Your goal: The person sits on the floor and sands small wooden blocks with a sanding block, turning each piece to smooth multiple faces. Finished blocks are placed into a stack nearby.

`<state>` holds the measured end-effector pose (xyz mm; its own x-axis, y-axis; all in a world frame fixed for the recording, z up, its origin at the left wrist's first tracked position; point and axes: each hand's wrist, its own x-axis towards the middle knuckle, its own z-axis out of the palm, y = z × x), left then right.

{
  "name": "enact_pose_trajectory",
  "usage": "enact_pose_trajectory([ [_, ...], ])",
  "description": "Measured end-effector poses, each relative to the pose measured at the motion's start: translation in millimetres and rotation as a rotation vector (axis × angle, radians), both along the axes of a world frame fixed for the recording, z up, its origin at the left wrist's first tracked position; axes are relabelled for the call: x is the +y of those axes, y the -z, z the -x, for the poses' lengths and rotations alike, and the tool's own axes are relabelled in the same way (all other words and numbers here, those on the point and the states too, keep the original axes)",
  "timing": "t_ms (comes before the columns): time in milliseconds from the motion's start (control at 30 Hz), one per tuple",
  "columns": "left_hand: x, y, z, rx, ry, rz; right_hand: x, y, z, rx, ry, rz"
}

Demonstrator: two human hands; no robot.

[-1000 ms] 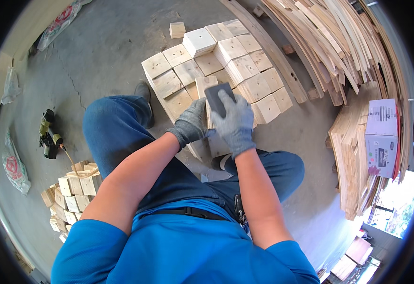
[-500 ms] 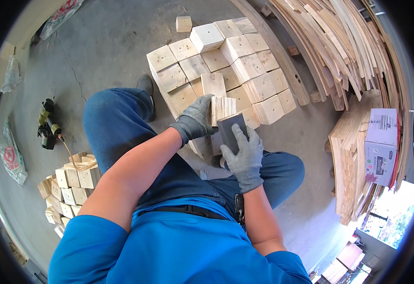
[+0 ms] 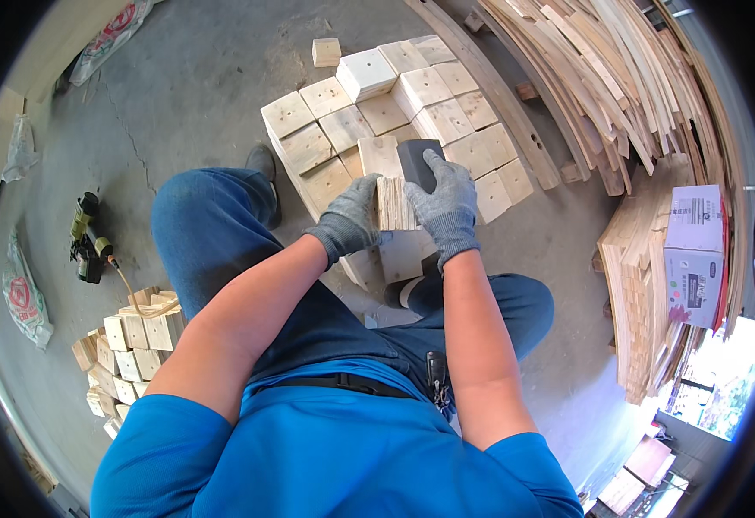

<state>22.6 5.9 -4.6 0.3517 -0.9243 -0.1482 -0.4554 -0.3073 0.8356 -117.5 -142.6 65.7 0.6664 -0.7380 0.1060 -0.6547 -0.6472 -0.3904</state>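
Note:
In a grey knit glove, my left hand (image 3: 353, 216) grips a wooden block (image 3: 391, 205) whose layered edge faces me. My right hand (image 3: 448, 205), gloved alike, is closed on a dark grey sanding block (image 3: 417, 162), held against the right side of the wooden block. Right below and beyond both hands stands a stack of square wooden blocks (image 3: 308, 147), several with a small hole in the top face. One pale block (image 3: 379, 157) lies on the stack just past my left fingertips.
A single block (image 3: 327, 53) sits on the concrete floor beyond the stack. At left are a green-and-black power tool (image 3: 87, 237) with a hose and a pile of blocks (image 3: 140, 341). Long wood strips (image 3: 593, 78) and a cardboard box (image 3: 695, 250) on stacked wood line the right.
My right hand has moved the sanding block away from me, up along the wooden block's right side. My left hand keeps its hold and has shifted only slightly.

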Motion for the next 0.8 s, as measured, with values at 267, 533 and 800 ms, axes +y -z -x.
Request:
enact_pose_trajectory([
  [267,5,-6,0,-0.001,0.0,-0.027,78,-15,59,0.1,-0.028,0.012],
  [533,3,6,-2,-0.013,0.011,-0.014,82,-14,70,0.035,-0.076,-0.004],
  [800,3,2,-2,-0.004,-0.015,0.01,27,-8,15,0.001,0.022,0.03],
])
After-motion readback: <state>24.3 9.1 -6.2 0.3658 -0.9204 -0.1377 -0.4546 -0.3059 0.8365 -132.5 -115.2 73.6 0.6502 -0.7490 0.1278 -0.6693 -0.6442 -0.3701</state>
